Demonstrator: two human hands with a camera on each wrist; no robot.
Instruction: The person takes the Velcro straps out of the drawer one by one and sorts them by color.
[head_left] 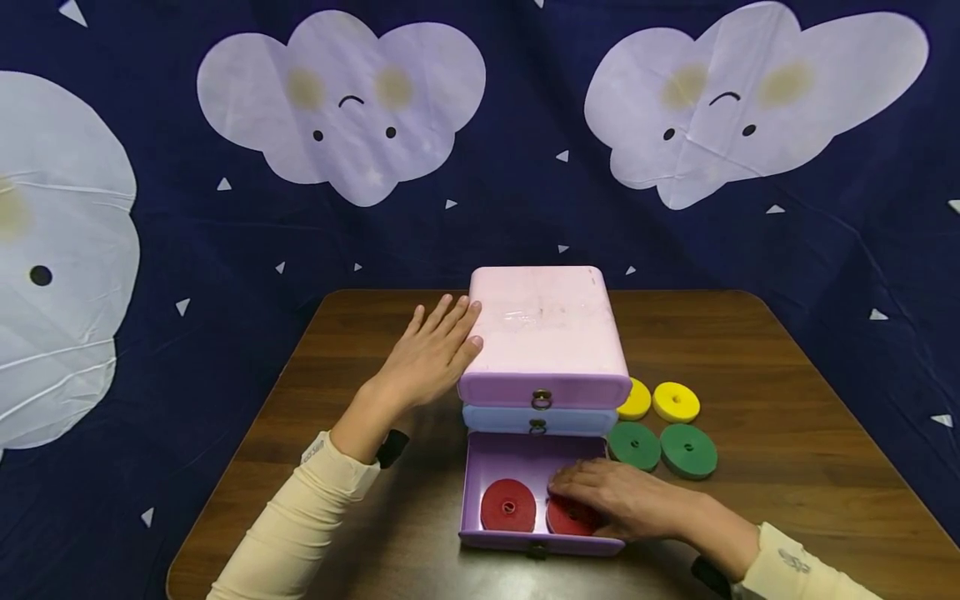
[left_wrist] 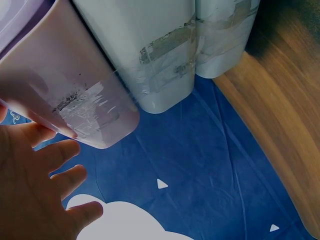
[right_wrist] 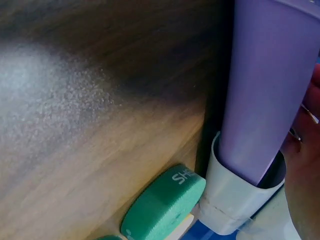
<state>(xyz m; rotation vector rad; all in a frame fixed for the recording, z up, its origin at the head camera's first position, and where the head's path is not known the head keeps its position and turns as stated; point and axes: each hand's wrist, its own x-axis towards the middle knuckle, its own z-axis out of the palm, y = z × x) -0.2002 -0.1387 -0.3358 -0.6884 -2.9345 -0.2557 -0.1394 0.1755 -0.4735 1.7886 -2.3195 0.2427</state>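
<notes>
A small drawer unit point(head_left: 543, 325) with a pink top stands on the table, its lowest purple drawer point(head_left: 480, 467) pulled out. Inside that drawer lies one red tape roll point(head_left: 508, 506) at the left. A second red tape roll point(head_left: 567, 518) sits at the right, and my right hand point(head_left: 626, 496) grips it from above, partly hiding it. In the right wrist view the hand reaches over the purple drawer's side wall point(right_wrist: 272, 90). With straight, spread fingers my left hand point(head_left: 427, 358) touches the left side of the unit's top section, also seen in the left wrist view.
To the right of the unit lie two green tape rolls point(head_left: 688, 452) and two yellow tape rolls point(head_left: 677, 402), one yellow partly behind the unit. A blue drawer front point(head_left: 536, 420) shows above the open drawer. A dark blue cloth point(head_left: 525, 225) with clouds hangs behind the wooden table point(head_left: 780, 467).
</notes>
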